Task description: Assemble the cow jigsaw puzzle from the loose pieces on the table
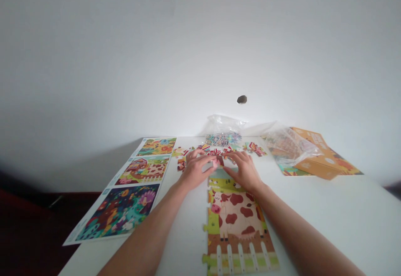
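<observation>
A partly joined jigsaw puzzle (239, 213) lies in front of me, showing a spotted cow above a white fence. Just beyond its far edge, a small pink and brown puzzle piece (218, 162) is between my two hands. My left hand (197, 167) pinches its left side with thumb and fingertips. From the other side, the thumb and index finger of my right hand (244, 170) close on its right edge. Loose puzzle pieces (181, 165) with red, white and yellow parts are scattered behind my hands, some hidden by the fingers.
A reference sheet (142, 170) with three pictures lies at the left table edge. At the back stands a clear bag (223, 136) of pieces. Another plastic bag (290, 146) rests on an orange box (319, 165) at right. More pieces (255, 148) lie near the wall (200, 59).
</observation>
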Available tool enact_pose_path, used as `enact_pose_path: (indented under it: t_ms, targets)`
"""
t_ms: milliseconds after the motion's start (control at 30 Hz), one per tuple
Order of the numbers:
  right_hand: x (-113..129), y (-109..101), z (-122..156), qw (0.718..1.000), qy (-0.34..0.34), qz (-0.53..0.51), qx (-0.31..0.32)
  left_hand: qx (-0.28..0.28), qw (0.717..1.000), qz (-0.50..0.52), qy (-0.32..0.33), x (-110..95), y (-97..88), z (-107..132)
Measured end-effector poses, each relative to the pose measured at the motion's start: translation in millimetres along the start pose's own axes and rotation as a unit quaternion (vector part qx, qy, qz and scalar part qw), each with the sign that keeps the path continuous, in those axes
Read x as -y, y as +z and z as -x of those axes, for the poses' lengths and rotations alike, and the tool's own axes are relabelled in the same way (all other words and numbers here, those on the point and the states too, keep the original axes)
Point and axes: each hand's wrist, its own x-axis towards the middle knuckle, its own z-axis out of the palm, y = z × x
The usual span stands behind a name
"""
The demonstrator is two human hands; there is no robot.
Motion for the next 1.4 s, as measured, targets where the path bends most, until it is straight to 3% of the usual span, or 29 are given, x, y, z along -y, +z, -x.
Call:
enact_pose_path:
  t_ms: [100,167,367,567,700,967,1033,1133,1233,1400]
  targets:
    - [-9,3,0,0.987,0.144,0.076,0.017,-0.033,0.994,-0.055,-0.085,10,3.8,1]
    - [-15,4,-1,0.978,0.184,0.090,0.033,-0.017,0.989,-0.075,-0.127,15,6.4,2]
    - [-20,3,-1,0.982,0.175,0.065,0.038,0.075,0.990,-0.052,-0.112,17,11.6,10]
    - [-21,6,-1,0.976,0.192,0.105,0.017,0.060,0.983,-0.085,-0.153,15,8.5,9]
    - [-22,8,-3,0.976,0.183,0.112,0.041,0.078,0.977,-0.103,-0.170,10,3.9,7]
    - [-23,10,-3,0.971,0.206,0.114,0.037,0.108,0.979,-0.094,-0.144,5,1.7,6]
    - [-24,10,-3,0.971,0.205,0.117,0.039,0.085,0.974,-0.122,-0.172,7,1.4,5]
    - [-24,10,-4,0.971,0.207,0.116,0.043,0.026,0.941,-0.190,-0.279,12,0.3,4]
    - [-22,9,-4,0.970,0.209,0.116,0.050,0.040,0.917,-0.207,-0.340,18,1.8,5]
    - [-20,8,-3,0.969,0.212,0.115,0.056,0.074,0.952,-0.167,-0.245,25,9.4,6]
